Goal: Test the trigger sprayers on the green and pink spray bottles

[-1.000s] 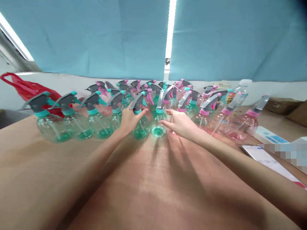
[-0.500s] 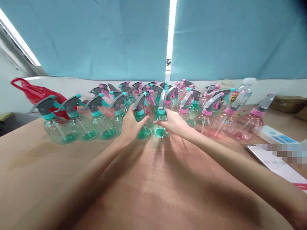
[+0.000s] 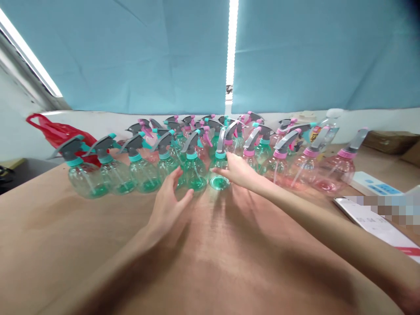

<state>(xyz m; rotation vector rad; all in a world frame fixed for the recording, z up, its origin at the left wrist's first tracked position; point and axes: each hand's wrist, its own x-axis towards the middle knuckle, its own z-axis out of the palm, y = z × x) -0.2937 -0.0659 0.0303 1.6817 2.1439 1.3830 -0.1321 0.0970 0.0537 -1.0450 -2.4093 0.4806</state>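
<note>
Several clear spray bottles stand upright in rows, green ones with teal collars mostly to the left and pink ones to the right. My left hand [image 3: 169, 199] is open, thumb and fingers apart, just in front of a green bottle [image 3: 195, 173] and touching nothing that I can see. My right hand [image 3: 238, 170] is wrapped round the right side of another green bottle [image 3: 219, 181] at the middle of the front row, its thumb across the front. Beyond that hand stands a pink-collared bottle [image 3: 249, 159].
A red plastic bag [image 3: 62, 133] lies behind the left bottles. At the right are a clear capped bottle [image 3: 330, 124], a white and blue box [image 3: 377, 183], a phone [image 3: 370, 223] and a brown package [image 3: 390, 142]. The wooden table [image 3: 210, 262] spreads below.
My left hand has let go of the green bottle and drawn back toward me, down and to the left. My right hand stays at its bottle. The view has shifted slightly.
</note>
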